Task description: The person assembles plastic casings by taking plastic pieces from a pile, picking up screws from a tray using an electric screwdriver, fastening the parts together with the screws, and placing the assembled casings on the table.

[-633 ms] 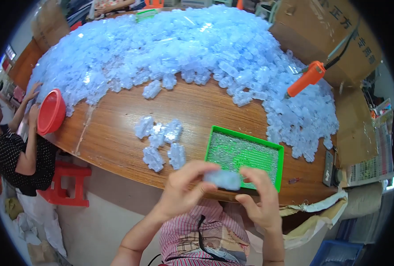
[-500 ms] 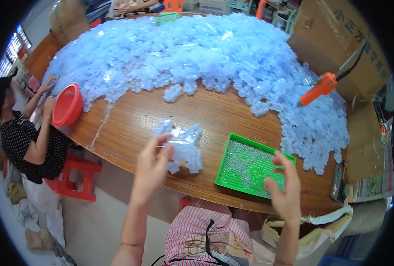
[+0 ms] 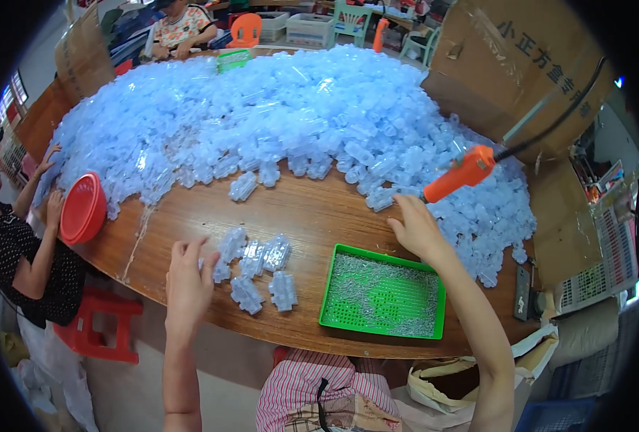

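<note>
My left hand (image 3: 188, 284) hovers at the table's near side, thumb and fingers apart. Right beside it lies a small group of clear plastic pieces (image 3: 255, 258), several of them spread loosely on the wood. My right hand (image 3: 422, 229) reaches to the edge of a large heap of clear bluish plastic pieces (image 3: 262, 115), its fingers apart. Its fingertips are close to one piece (image 3: 381, 199); contact is hard to tell. Just beyond that hand hangs an orange electric screwdriver (image 3: 462, 174). Between my arms sits a green tray (image 3: 324, 306) holding many small silvery metal parts.
Seated at the left, a co-worker (image 3: 24, 248) reaches to the heap beside a red basin (image 3: 82, 209); a red stool (image 3: 100, 327) stands there. Another person (image 3: 184, 32) sits across the table. Cardboard (image 3: 510, 65) walls the right side, with a dark box-shaped device (image 3: 524, 291) nearby.
My right hand has gone from above the green tray up to the heap's edge by the screwdriver. My left hand has drawn left off the clustered pieces, which now lie spread. The view has shifted.
</note>
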Motion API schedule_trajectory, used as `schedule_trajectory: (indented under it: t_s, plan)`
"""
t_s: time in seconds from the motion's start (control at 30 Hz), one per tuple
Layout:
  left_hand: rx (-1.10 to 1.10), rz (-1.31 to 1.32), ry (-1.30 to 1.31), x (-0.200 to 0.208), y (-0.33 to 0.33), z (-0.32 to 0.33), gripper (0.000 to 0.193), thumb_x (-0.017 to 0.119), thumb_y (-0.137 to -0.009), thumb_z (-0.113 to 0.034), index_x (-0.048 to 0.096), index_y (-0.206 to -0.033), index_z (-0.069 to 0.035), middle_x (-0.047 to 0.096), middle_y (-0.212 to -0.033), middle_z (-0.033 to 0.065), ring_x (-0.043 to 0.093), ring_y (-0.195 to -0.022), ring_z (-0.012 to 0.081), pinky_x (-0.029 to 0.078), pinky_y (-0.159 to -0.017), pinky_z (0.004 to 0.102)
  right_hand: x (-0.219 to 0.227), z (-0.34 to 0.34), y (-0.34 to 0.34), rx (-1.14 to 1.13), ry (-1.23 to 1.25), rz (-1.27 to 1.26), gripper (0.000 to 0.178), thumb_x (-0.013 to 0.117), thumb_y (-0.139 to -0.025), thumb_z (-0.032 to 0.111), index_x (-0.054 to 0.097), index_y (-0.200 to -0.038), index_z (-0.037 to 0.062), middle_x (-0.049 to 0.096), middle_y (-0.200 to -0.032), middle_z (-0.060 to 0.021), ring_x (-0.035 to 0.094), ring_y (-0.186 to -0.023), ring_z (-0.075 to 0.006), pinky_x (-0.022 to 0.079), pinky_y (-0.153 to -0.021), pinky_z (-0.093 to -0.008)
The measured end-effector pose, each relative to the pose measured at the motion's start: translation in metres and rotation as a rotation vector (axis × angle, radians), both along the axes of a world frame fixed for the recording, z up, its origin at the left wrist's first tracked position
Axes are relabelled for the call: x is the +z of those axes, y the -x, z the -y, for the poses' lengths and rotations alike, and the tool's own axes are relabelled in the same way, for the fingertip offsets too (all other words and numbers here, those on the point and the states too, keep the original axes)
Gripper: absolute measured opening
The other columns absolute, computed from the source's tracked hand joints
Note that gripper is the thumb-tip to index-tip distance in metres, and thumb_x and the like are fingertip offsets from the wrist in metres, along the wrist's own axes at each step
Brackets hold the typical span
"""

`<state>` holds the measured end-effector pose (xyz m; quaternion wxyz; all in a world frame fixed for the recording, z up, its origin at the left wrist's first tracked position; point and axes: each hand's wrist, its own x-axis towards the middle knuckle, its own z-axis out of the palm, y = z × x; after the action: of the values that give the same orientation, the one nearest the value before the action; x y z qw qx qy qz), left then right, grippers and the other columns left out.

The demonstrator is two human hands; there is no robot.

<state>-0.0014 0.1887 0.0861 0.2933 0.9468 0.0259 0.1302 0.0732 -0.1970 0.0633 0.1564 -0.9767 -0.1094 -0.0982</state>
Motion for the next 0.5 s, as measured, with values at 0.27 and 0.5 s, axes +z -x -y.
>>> schedule_trajectory:
  t_s: [0.27, 0.5]
  plan:
    - [-0.901, 0.190, 1.587, 0.140, 0.102, 0.082, 0.021, 0.055, -0.088, -0.020, 0.050, -0.074, -0.005, 0.047, -0.060, 0.0051, 0.047, -0.055, 0.0150, 0.040, -0.047, 0.0243, -0.030, -0.035, -0.051, -0.167, 0.218, 0.076, 0.043, 0.067, -0.075, 0.026, 0.051, -0.108, 0.0023, 0.054, -0.110, -0.0193, 0.058, -0.095, -0.0379, 0.050, -0.075, -0.0479]
    - [-1.670, 0.554, 1.639, 0.136, 0.086, 0.075, 0.015, 0.061, -0.088, -0.022, 0.060, -0.094, -0.008, 0.047, -0.057, 0.0014, 0.036, -0.039, 0.0088, 0.028, -0.037, 0.0212, -0.020, -0.015, -0.030, -0.163, -0.212, 0.142, 0.031, 0.060, -0.077, 0.023, 0.055, -0.095, -0.0020, 0.062, -0.083, -0.0181, 0.063, -0.069, -0.0336, 0.052, -0.062, -0.0439]
